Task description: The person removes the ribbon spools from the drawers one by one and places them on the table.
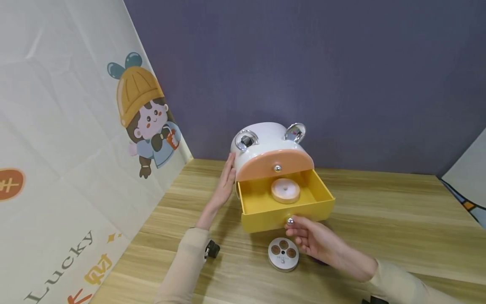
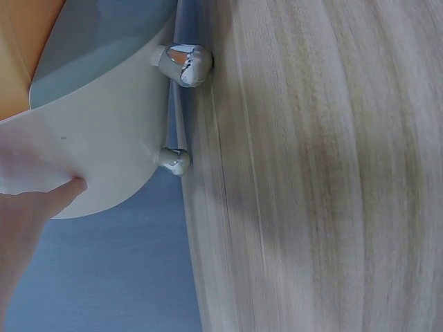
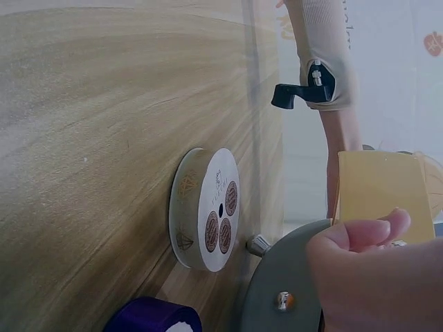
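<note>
A white rounded drawer box [image 1: 265, 131] with silver ears has its yellow drawer [image 1: 265, 221] pulled out. Inside that drawer lies a pale pink ribbon spool [image 1: 285, 190]. My right hand [image 1: 317, 240] pinches the drawer's silver knob [image 1: 290, 221] between thumb and fingers. Flat against the box's left side rests my left hand [image 1: 224, 185], its fingers straight; the thumb touches the white wall [image 2: 104, 145] in the left wrist view. A white ribbon spool [image 1: 283, 254] with brown round prints sits on the table below the open drawer.
A purple ribbon spool [image 3: 154, 317] lies near the white one, mostly hidden by my right hand in the head view. The peach upper drawer [image 1: 262, 164] is closed. Behind the box rises a dark blue wall [image 1: 341, 84]; a printed white sheet [image 1: 76, 126] borders the wooden table's left.
</note>
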`<state>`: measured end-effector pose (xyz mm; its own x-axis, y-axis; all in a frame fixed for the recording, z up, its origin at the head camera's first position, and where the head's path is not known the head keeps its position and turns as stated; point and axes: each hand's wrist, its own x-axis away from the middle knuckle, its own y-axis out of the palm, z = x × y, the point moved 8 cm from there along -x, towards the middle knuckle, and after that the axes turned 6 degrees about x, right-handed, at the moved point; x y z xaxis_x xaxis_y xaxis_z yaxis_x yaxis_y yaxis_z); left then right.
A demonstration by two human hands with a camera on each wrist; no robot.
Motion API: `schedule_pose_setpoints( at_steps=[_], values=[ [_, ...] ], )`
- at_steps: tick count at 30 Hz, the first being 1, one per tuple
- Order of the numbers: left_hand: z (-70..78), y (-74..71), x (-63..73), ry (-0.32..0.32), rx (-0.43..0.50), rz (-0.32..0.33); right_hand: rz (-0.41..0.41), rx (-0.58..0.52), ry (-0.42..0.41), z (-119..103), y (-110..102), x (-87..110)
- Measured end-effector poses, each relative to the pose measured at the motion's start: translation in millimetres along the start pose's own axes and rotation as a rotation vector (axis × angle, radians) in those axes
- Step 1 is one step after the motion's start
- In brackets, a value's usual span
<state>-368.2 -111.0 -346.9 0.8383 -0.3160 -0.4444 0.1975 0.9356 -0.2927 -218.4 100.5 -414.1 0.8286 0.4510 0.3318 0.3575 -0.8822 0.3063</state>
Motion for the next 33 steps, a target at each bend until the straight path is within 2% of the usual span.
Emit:
schedule_pose_setpoints(
  at_steps=[18, 24, 28, 31, 33],
  values=[
    [-1.9, -1.2, 1.3, -0.034, 0.006, -0.033, 0.004, 0.0, 0.013, 4.5, -4.5, 10.0],
    [-2.1, -1.2, -0.1, -0.027, 0.005, -0.036, 0.002, 0.009, 0.019, 5.4, -3.1, 12.3],
    [-23.5, -1.3, -4.9, -0.015, -0.005, -0.026, 0.01, 0.02, 0.019, 5.8, -4.1, 12.3],
    [-39.5, -1.3, -7.4, -0.001, -0.004, -0.008, 0.012, 0.067, 0.019, 6.7, -6.3, 12.3],
    [-40.2, -1.0, -6.8, 0.007, 0.002, 0.001, -0.008, 0.13, 0.03, 7.7, -7.1, 14.2]
  ],
)
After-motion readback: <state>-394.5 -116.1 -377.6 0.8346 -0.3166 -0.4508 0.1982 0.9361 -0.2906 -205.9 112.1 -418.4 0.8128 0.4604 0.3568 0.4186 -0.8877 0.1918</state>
